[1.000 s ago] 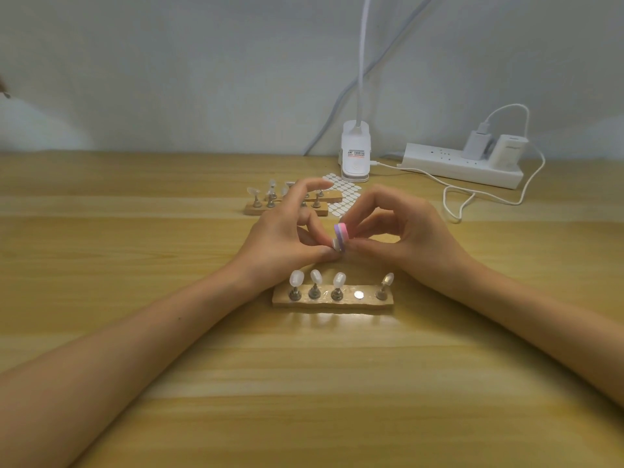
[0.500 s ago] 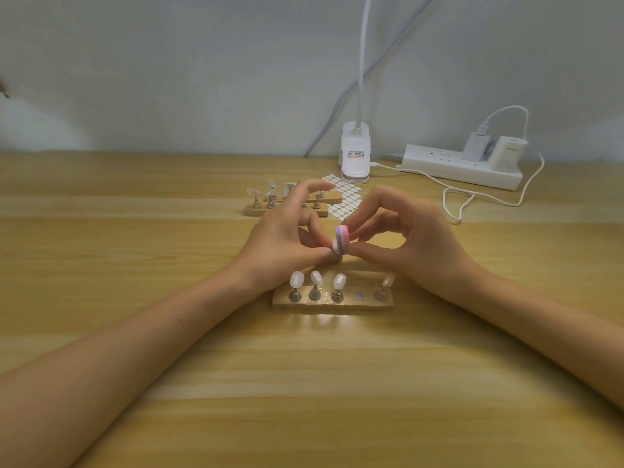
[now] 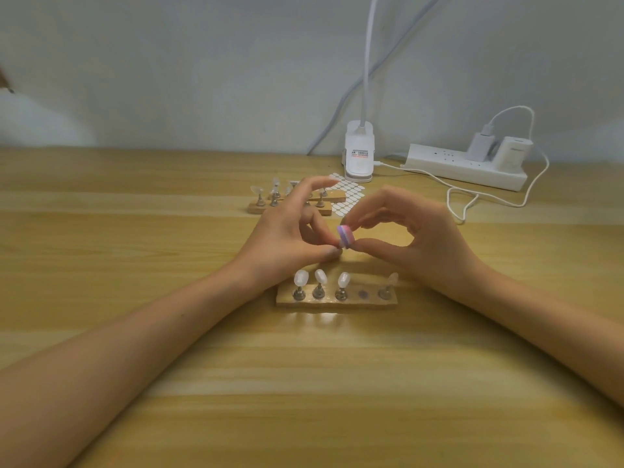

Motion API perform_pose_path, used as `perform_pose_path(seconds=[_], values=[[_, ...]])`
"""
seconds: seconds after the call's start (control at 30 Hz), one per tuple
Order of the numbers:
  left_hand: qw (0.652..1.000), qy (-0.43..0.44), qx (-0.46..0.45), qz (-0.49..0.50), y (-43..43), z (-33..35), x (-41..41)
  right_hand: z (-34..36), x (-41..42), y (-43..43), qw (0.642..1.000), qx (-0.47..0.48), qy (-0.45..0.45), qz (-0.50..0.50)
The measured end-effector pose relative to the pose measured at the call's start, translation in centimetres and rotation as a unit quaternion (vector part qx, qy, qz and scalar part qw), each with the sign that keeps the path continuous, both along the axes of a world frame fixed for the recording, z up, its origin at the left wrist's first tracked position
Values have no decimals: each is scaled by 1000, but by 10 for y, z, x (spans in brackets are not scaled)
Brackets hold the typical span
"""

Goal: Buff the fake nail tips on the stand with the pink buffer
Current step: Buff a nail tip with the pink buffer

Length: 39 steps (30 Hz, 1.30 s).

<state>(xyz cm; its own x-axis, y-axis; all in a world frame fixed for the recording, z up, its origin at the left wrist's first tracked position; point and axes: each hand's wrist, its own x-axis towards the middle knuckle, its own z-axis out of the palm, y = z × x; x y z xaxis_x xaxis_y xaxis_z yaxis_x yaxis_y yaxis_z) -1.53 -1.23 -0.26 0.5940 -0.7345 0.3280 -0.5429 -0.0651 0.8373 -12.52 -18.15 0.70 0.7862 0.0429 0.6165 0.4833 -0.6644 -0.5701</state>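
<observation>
In the head view, the stand [image 3: 337,300] lay on the wooden surface [image 3: 337,383] and carried four nail tips [image 3: 320,275]: three on the left pegs and one on the peg at the right end. The place between them [image 3: 363,293] had no peg and no tip.

Just behind the stand and above it, the right hand [image 3: 425,244] held the pink buffer [image 3: 346,236], with its thumb under the small block and its fingers [image 3: 368,219] on top. The left hand [image 3: 287,238] met the buffer from the left side. Its thumb and one finger were closed together at the buffer's face, but I cannot tell what they pinched, because it was too small to see. It was probably the tip from the free place.

The step in hand seemed to be the buffing of one tip held off the stand. The next move would call for short, light strokes with a steady pinch, and after that the tip must return to its place.

Well behind the stand were a second stand [image 3: 290,201], a sticker sheet [image 3: 347,197], a lamp clip [image 3: 359,152] and a power strip [image 3: 462,165].
</observation>
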Motion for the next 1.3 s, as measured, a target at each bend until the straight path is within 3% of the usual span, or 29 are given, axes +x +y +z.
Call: perform_pose_path(seconds=[0.3, 0.4, 0.6, 0.77, 0.93, 1.07, 1.2, 1.3], values=[[1000, -2, -5, 2, 1, 0, -1, -2, 2, -3, 999, 8, 11, -38], [1000, 11, -1, -6, 1, 0, -1, 0, 3, -11, 995, 63, 61, -50], [1000, 14, 9, -9, 1, 1, -1, -3, 6, -19, 984, 61, 146, -76], [1000, 13, 13, -11, 1, 2, -1, -4, 8, -21, 979, -55, 119, -155], [1000, 11, 14, -11, 2, 2, -1, -3, 9, -25, 975, -36, 148, -161], [1000, 12, 12, -20, 3, 2, -1, -4, 8, -33, 964, -107, 164, -179], [1000, 7, 19, -21, 4, 2, -1, 11, 1, -48, 969, -53, 225, -89], [1000, 7, 18, -8, 4, 2, 0, 14, -3, -53, 963, -91, 251, -34]])
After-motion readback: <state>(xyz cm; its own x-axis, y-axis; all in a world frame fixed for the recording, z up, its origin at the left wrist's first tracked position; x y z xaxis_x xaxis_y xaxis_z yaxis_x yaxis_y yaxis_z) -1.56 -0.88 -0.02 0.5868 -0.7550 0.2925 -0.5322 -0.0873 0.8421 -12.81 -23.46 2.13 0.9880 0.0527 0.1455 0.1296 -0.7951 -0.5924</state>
